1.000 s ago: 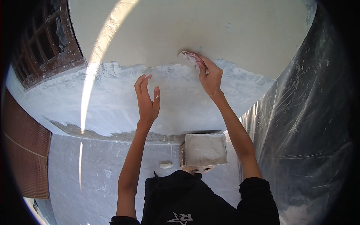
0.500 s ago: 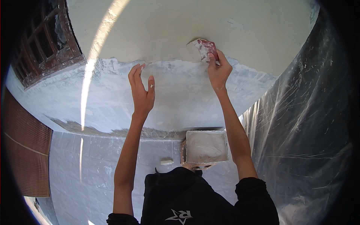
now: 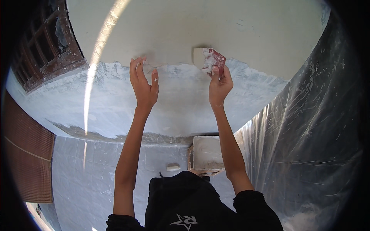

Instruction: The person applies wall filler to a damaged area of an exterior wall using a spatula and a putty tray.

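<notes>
My right hand (image 3: 220, 89) grips a putty scraper (image 3: 217, 62), reddish with a pale blade and smeared with white paste. The scraper's blade lies against the wall (image 3: 173, 29), right at the ragged line where the smooth cream coat meets the whitish lower band (image 3: 173, 100). To its left, my left hand (image 3: 145, 88) is raised near the same line with its fingers apart and nothing in it. White paste marks its thumb and fingertips. Whether those fingertips touch the wall, I cannot tell.
Below stands a square tub of pale paste (image 3: 207, 150) on a stand, partly behind my right forearm. A small white block (image 3: 173, 168) lies on the grey floor covering (image 3: 96, 169). Plastic sheeting (image 3: 308, 138) hangs at right; a brown wooden window (image 3: 54, 46) is at upper left.
My right hand has moved slightly left and down with the scraper, whose pale blade now shows more fully. My left hand has shifted a little up and left, still with fingers apart.
</notes>
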{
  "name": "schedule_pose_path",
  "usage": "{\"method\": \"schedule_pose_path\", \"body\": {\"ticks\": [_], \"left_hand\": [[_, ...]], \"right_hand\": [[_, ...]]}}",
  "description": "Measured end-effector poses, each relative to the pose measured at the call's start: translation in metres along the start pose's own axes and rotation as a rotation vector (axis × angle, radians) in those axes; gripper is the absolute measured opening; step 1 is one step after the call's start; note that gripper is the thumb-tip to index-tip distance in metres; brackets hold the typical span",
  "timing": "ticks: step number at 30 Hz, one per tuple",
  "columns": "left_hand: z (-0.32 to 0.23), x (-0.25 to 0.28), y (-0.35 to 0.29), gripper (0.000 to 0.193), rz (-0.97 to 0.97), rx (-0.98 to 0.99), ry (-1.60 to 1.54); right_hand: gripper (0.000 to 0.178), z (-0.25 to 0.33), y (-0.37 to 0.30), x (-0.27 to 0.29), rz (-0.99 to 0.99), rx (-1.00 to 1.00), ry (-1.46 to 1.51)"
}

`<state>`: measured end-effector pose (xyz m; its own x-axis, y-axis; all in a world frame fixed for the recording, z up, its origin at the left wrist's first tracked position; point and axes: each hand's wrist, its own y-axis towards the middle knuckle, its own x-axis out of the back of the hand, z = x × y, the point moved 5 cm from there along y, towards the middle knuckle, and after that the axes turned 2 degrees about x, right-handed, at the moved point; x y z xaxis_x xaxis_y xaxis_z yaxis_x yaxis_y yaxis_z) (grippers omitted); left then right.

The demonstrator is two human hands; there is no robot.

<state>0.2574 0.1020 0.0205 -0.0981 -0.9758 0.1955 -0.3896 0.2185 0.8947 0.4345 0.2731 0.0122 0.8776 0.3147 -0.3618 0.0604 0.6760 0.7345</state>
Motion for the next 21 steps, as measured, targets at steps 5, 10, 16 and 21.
{"method": "schedule_pose_path", "body": {"ticks": [5,10,16,21], "left_hand": [[0.01,-0.011,0.001,0.046,-0.079,-0.066,0.088],[0.022,-0.007,0.002,0.044,-0.121,-0.084,0.146],[0.021,-0.019,0.01,0.043,-0.189,-0.112,0.095],[0.027,-0.014,0.013,0.043,-0.202,-0.127,0.137]], "right_hand": [[0.022,-0.012,-0.007,-0.021,0.044,-0.006,-0.108],[0.022,-0.003,-0.007,-0.013,-0.042,-0.108,0.071],[0.02,-0.023,-0.013,-0.033,0.023,-0.019,-0.057],[0.024,-0.012,-0.012,-0.017,0.031,-0.104,0.128]]}}
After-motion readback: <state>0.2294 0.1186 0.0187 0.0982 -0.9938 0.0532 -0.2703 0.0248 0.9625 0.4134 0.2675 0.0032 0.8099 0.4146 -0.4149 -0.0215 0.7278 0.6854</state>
